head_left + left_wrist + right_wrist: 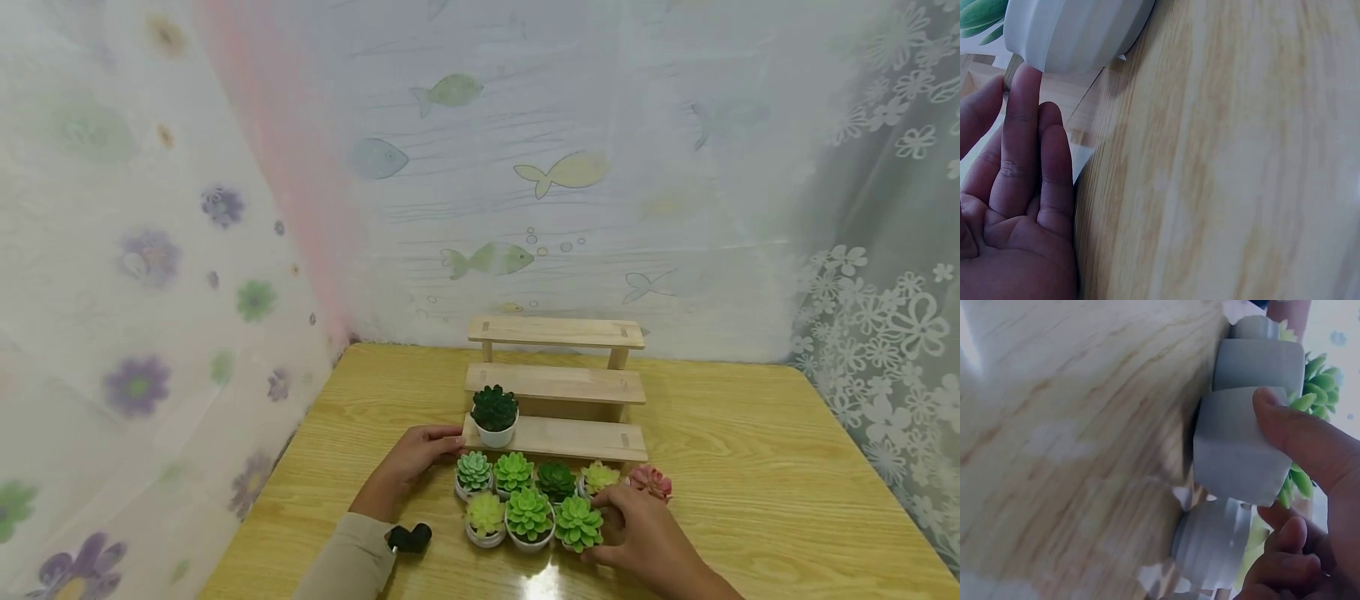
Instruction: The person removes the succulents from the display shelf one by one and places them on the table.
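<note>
A three-step wooden stand (570, 435) sits on the table, with a dark green potted succulent (494, 412) at the left of its lowest step. My left hand (411, 458) is at that step's left end, thumb and index finger pinching the board's edge in the left wrist view. My right hand (645, 533) grips the front-right bright green potted succulent (578, 523). In the right wrist view my thumb lies on its angular white pot (1235, 447), with the fingers on the far side. Whether this pot is off the table cannot be told.
Several other potted succulents crowd before the stand, among them a yellow-green one (485, 514), a bright green one (529, 512) and a pink one (651, 482) partly behind my right hand. The wooden table (720, 433) extends to both sides. Printed curtains (570, 108) hang behind it.
</note>
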`<state>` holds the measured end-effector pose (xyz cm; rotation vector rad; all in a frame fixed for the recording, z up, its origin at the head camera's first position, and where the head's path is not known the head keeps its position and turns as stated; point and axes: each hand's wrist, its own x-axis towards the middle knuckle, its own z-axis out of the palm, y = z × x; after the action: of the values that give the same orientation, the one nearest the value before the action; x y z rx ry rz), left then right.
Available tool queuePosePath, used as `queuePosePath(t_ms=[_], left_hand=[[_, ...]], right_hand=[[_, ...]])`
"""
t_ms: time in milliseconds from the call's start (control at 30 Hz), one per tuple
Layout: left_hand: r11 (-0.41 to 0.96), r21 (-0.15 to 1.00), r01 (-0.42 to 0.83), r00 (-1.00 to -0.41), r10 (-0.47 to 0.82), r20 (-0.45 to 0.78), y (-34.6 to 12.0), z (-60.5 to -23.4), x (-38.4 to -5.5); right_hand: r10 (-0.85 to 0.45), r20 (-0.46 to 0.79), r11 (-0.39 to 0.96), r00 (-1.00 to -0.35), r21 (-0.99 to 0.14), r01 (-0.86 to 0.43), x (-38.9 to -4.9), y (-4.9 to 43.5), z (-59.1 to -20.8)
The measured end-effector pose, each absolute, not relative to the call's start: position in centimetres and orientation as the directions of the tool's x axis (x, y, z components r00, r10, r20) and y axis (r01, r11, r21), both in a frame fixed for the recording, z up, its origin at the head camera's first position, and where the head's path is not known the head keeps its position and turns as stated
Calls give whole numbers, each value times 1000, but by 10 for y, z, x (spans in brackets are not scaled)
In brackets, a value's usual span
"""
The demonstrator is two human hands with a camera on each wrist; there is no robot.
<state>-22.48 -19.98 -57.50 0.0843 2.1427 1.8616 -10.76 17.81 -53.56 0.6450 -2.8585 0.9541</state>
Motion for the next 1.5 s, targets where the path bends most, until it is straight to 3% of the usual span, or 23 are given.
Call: queuePosePath(t_ms=[400,867,1500], left_hand=[[156,975,-156,-951,244,-191,-201,-578,-227],[162,978,-132,-955,245,-170,-201,-577,-224],[170,976,-138,-952,250,-178,-201,-579,-226]], right_hand=[[-376,150,736,-914,-551,-393,-108,177,-540],[-477,129,662,-870,-598,-452,-107,184,-533],[-473,116,681,-873,-581,-446,-113,193,-484]])
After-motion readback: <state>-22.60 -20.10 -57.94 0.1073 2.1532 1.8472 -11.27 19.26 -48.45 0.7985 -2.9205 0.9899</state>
